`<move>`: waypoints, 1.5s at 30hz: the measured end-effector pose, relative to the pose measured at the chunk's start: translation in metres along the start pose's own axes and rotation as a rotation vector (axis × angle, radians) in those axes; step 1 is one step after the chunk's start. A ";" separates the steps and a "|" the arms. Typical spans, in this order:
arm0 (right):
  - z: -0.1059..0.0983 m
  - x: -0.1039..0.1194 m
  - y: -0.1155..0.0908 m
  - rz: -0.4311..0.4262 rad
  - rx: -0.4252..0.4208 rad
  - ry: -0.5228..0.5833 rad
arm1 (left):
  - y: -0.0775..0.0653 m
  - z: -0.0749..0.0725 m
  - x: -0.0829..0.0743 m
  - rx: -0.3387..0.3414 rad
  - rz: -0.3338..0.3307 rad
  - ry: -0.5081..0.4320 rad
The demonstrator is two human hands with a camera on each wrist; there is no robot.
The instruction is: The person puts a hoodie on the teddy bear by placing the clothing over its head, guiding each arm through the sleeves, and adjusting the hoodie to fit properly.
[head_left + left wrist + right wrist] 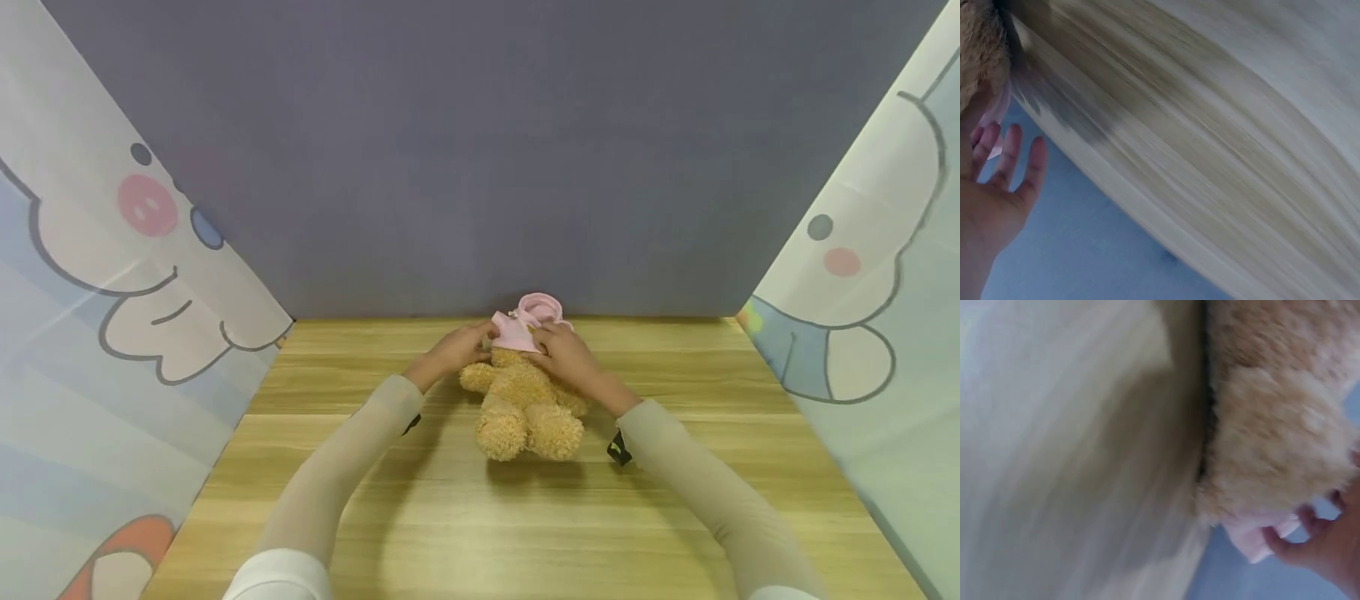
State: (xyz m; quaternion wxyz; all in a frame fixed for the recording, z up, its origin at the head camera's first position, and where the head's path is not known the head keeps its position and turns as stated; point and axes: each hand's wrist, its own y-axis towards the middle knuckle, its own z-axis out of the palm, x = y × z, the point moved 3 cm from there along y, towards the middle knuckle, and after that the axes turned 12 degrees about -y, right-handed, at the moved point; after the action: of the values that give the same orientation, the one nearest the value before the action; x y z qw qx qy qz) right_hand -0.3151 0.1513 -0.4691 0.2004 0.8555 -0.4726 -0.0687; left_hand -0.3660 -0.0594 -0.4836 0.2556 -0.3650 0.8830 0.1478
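A tan plush teddy bear [522, 392] lies on the wooden table, its feet toward me. A small pink hooded top [514, 333] covers the bear's head, hood at the far end. At the garment's left lower edge, my left hand [459, 348] pinches the cloth between thumb and fingers. My right hand [568, 358] holds the other side of the hem. The left wrist view shows several spread fingers [1034, 165] beside the bear's fur [984, 53]. In the right wrist view, pink cloth [1250, 536] shows under the fur, next to my right fingers [1282, 545].
The wooden table [480, 533] ends at a dark grey panel [480, 167] close behind the pink garment. Side panels with cartoon drawings stand at the left [75, 350] and right [900, 400]. Dark straps show below both wrists.
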 end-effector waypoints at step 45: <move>-0.010 -0.067 -0.016 -0.025 0.414 0.465 | 0.001 -0.010 -0.078 -0.017 -0.176 0.074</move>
State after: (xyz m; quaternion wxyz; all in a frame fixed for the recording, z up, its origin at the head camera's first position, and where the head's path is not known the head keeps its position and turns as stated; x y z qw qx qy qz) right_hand -0.3362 0.2176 -0.4709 0.1239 0.8766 -0.4076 0.2238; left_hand -0.3234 -0.0185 -0.4315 0.2317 -0.4487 0.8549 0.1189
